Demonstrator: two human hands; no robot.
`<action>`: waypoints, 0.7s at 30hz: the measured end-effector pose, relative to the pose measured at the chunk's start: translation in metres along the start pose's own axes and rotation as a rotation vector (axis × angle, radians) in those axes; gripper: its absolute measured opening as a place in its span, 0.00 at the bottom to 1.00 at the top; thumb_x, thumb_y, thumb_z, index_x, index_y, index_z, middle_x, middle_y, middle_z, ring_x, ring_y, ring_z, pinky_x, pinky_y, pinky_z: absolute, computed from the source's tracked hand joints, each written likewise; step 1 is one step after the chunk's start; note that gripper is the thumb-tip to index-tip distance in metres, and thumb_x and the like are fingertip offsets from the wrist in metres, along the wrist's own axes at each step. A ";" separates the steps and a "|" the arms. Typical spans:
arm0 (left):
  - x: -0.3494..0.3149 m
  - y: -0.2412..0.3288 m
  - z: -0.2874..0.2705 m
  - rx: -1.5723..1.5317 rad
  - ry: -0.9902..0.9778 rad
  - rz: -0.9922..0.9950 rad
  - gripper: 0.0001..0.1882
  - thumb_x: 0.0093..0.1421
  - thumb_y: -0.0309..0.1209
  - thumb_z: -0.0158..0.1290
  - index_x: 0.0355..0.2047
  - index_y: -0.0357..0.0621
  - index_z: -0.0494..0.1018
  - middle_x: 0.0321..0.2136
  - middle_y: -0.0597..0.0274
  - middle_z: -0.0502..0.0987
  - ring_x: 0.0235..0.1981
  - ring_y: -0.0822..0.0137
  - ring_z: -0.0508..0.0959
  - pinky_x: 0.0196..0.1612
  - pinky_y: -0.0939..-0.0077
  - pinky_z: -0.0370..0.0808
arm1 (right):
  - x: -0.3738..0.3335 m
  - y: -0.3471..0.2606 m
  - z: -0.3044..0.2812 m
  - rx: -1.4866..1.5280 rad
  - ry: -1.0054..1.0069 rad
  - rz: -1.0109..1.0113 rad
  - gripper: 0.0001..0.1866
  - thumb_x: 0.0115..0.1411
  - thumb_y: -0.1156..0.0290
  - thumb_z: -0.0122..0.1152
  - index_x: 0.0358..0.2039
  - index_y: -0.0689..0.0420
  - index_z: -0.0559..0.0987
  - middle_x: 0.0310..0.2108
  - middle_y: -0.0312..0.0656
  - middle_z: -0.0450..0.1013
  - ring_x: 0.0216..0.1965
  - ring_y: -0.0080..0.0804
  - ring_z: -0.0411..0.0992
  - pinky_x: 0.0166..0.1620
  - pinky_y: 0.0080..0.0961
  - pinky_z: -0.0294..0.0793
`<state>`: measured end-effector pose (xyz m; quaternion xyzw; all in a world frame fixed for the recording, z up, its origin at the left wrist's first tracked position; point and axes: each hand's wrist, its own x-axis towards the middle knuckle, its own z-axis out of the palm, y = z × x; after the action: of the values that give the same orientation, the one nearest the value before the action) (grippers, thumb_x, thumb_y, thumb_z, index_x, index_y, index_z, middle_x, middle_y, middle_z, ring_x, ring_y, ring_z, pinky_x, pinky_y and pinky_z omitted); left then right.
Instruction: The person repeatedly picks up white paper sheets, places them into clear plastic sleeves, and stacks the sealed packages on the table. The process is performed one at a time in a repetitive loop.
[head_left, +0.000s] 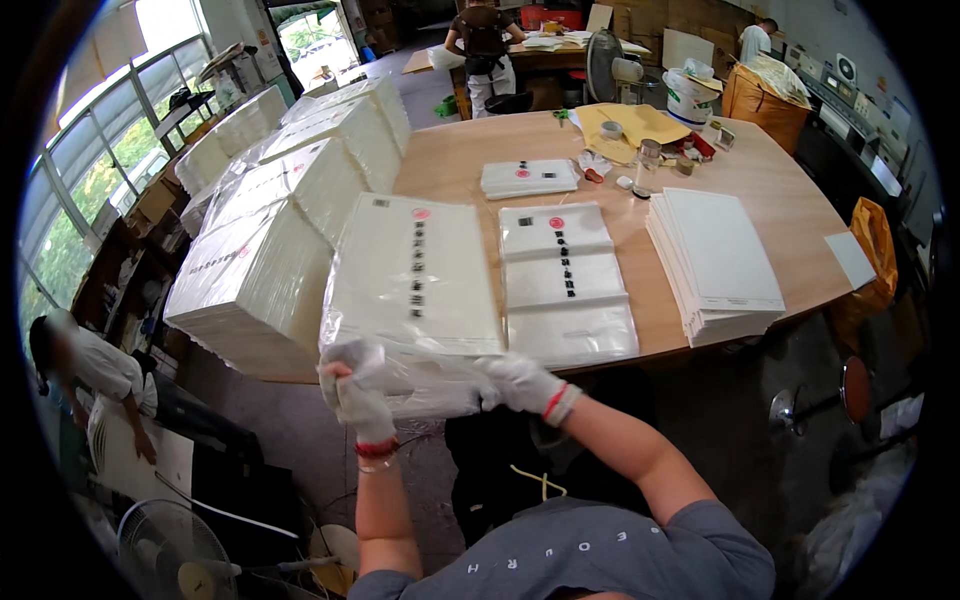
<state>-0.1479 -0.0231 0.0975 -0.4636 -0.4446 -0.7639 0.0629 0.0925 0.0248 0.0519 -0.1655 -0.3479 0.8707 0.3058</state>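
A clear plastic bag [400,374] with dark print and a red mark lies over a white stack [450,265] at the table's near edge. Its loose near end hangs past the edge. My left hand [357,400], in a white glove, is closed on the bag's near left corner. At the near right corner my right hand [525,384], gloved too, has its fingers closed on the plastic. A pile of flat printed bags [565,285] lies just right of the stack. Farther right stands a pile of white sheets or cards [722,250].
Tall stacks of wrapped white packs [260,270] crowd the left side. A folded bundle of bags [528,178], a glass jar [648,165], tape and yellow paper [640,125] lie at the back. A person [110,365] bends at the left; two others work far off.
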 end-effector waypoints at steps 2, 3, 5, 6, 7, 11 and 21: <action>-0.009 -0.080 -0.048 0.320 -0.005 -0.126 0.04 0.59 0.24 0.40 0.28 0.43 0.65 0.30 0.64 0.67 0.33 0.71 0.67 0.39 0.75 0.68 | 0.026 0.026 0.022 -0.124 0.081 0.164 0.16 0.59 0.70 0.46 0.46 0.63 0.69 0.21 0.35 0.65 0.18 0.21 0.65 0.25 0.24 0.76; -0.010 -0.107 -0.064 0.390 -0.043 -0.241 0.04 0.59 0.25 0.41 0.29 0.43 0.66 0.30 0.64 0.67 0.33 0.71 0.67 0.40 0.74 0.68 | 0.032 0.036 0.022 -0.249 0.124 0.153 0.16 0.60 0.69 0.47 0.46 0.62 0.69 0.22 0.35 0.65 0.19 0.21 0.65 0.26 0.24 0.76; -0.020 -0.130 -0.096 0.217 -0.094 -0.635 0.04 0.59 0.27 0.42 0.33 0.43 0.67 0.30 0.66 0.68 0.33 0.71 0.67 0.38 0.74 0.68 | 0.036 0.050 0.017 -0.391 0.237 0.111 0.16 0.61 0.65 0.48 0.45 0.62 0.70 0.23 0.35 0.66 0.20 0.21 0.66 0.26 0.23 0.75; -0.028 -0.133 -0.111 0.134 -0.050 -0.803 0.07 0.59 0.28 0.43 0.37 0.42 0.68 0.31 0.67 0.68 0.32 0.72 0.67 0.37 0.75 0.68 | 0.036 0.055 0.016 -0.406 0.303 0.081 0.16 0.61 0.64 0.48 0.45 0.62 0.69 0.23 0.35 0.66 0.20 0.21 0.66 0.26 0.22 0.74; -0.039 -0.132 -0.115 0.034 0.082 -0.932 0.13 0.59 0.29 0.43 0.43 0.40 0.69 0.32 0.68 0.69 0.30 0.72 0.67 0.34 0.77 0.68 | 0.034 0.061 0.006 -0.386 0.341 0.087 0.18 0.63 0.60 0.48 0.46 0.61 0.68 0.24 0.35 0.66 0.21 0.21 0.66 0.26 0.21 0.73; -0.139 -0.131 -0.134 0.307 0.163 -1.038 0.09 0.60 0.34 0.45 0.38 0.47 0.71 0.32 0.64 0.72 0.33 0.67 0.72 0.37 0.67 0.71 | -0.018 0.057 -0.001 -0.353 0.210 0.198 0.20 0.63 0.59 0.48 0.49 0.60 0.66 0.24 0.35 0.66 0.21 0.21 0.66 0.27 0.19 0.71; -0.177 -0.004 0.181 0.062 -1.110 -0.315 0.04 0.49 0.25 0.52 0.28 0.42 0.70 0.31 0.56 0.74 0.37 0.53 0.73 0.38 0.62 0.70 | -0.156 0.029 -0.072 -0.368 0.701 0.276 0.18 0.63 0.65 0.47 0.50 0.61 0.68 0.30 0.40 0.70 0.25 0.24 0.71 0.33 0.23 0.76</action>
<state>0.0673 0.0571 -0.0084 -0.7210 -0.4969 -0.3932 -0.2805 0.2350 -0.0567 -0.0068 -0.5489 -0.3471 0.7176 0.2516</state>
